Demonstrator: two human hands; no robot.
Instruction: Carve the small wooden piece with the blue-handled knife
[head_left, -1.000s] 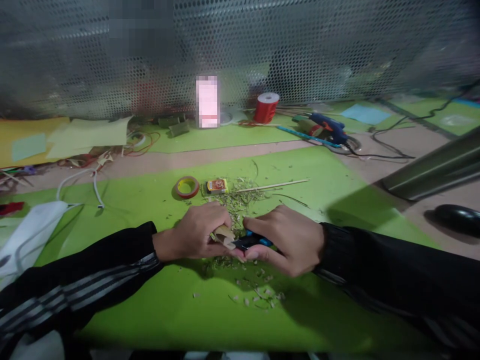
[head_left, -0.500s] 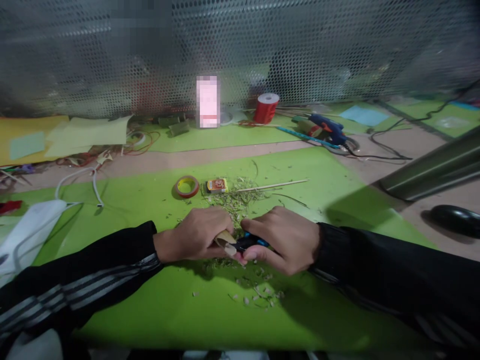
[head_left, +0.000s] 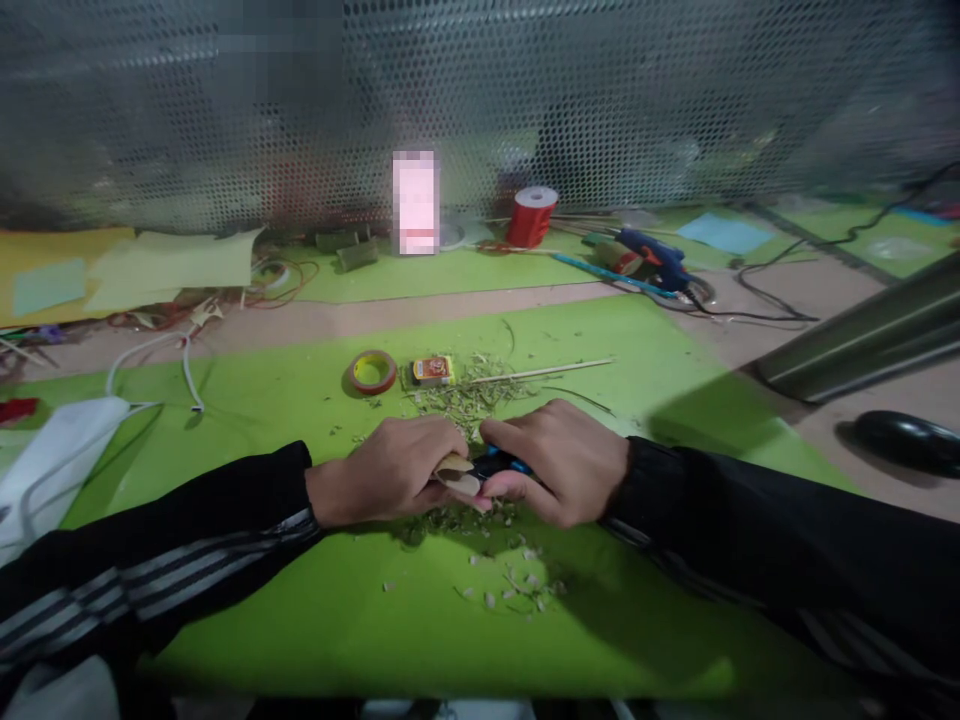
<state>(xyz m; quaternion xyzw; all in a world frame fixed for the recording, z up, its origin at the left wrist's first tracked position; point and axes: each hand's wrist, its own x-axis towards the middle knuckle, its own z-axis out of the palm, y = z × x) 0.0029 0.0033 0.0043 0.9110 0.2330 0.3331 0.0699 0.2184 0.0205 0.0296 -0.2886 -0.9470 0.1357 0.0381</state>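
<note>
My left hand (head_left: 390, 468) is closed around a pale tan, hollow-ended piece (head_left: 459, 478) that looks like bamboo or wood. A black-and-blue cutting tool (head_left: 499, 462) is gripped in my right hand (head_left: 559, 460), its front end against the pale piece. Fingers cover most of the tool, so its exact kind is hidden. Both hands meet above the green mat (head_left: 285, 610), with the right thumb close to the piece's end. Shavings (head_left: 469, 400) lie behind the hands, and small pale chips (head_left: 517, 590) are scattered in front of them.
Behind the hands lie a tape roll (head_left: 373, 371), a small matchbox-like box (head_left: 433, 371) and a thin stick (head_left: 555, 370). Farther back are a red spool (head_left: 533, 217) and a glue gun (head_left: 656, 260). A metal tube (head_left: 862, 335) and black mouse (head_left: 907, 440) are at right.
My right hand has shifted slightly left and up with the tool, nearer the left hand. The pale piece has turned a little, showing more of its hollow end.
</note>
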